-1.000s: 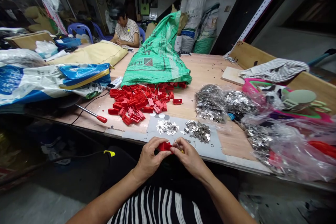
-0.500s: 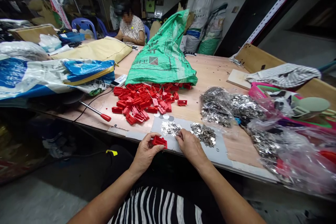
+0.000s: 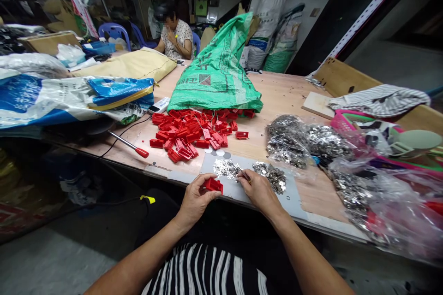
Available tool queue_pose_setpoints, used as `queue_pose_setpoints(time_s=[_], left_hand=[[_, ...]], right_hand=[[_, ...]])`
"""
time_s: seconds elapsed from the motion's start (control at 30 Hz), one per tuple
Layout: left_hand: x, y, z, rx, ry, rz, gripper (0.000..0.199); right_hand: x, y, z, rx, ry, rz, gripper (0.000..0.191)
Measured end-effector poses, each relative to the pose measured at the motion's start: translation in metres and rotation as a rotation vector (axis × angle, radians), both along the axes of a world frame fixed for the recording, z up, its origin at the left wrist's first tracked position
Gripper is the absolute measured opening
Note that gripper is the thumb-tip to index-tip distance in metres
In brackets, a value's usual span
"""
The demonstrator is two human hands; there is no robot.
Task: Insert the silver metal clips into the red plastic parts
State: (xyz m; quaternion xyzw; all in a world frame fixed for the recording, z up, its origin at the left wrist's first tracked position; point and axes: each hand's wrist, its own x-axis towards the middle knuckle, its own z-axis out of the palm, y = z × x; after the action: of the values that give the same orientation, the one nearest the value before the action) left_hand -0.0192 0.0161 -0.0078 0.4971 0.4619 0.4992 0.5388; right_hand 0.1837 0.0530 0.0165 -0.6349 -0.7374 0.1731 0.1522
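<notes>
My left hand [image 3: 198,197] grips a red plastic housing [image 3: 213,185], an open box-like part, between thumb and fingers at the table's front edge. My right hand [image 3: 259,190] is closed in a pinch just to the right of it. Something small and dark shows at its fingertips, too small to name. Beside those fingertips lies a pile of shiny flat metal pieces [image 3: 226,168] on a grey sheet [image 3: 294,198]. A second, darker pile of metal pieces [image 3: 275,177] lies behind the right hand. Farther back, several red housings [image 3: 188,133] are heaped at the mouth of a green woven sack [image 3: 221,78].
Clear bags of metal parts [image 3: 285,140] lie at the right, near a pink basket [image 3: 346,122]. A lever with a red grip [image 3: 141,152] juts out at the left. White-and-blue sacks [image 3: 69,101] cover the left side. Across the table sits another person [image 3: 178,39].
My right hand has drawn slightly away from the bright metal pile, and its pinched fingertips show more. The left hand still holds the red housing. The other person has raised a hand toward the face.
</notes>
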Motion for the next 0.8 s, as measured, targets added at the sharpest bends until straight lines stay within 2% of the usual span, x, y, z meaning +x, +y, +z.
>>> queue_pose_setpoints(time_s=[0.23,0.47,0.57,0.7,0.8], left_hand=[[0.004,-0.002,0.004,0.044,0.014,0.042,0.037],[0.007,-0.005,0.009,0.118,-0.014,0.076,0.033],[0.007,-0.005,0.008,0.151,0.033,0.066,0.035],[0.008,-0.004,0.007,0.192,0.133,0.028,0.041],[0.009,-0.005,0.008,0.202,0.128,-0.012,0.042]], right_hand=[[-0.002,-0.004,-0.008,0.038,-0.074,-0.006,0.005],[-0.006,-0.005,-0.007,0.066,-0.032,0.001,0.006],[-0.005,-0.008,-0.003,0.031,0.204,0.024,0.005],[-0.007,-0.015,0.003,-0.260,0.701,0.110,0.020],[-0.011,-0.020,0.004,-0.405,0.838,0.094,0.031]])
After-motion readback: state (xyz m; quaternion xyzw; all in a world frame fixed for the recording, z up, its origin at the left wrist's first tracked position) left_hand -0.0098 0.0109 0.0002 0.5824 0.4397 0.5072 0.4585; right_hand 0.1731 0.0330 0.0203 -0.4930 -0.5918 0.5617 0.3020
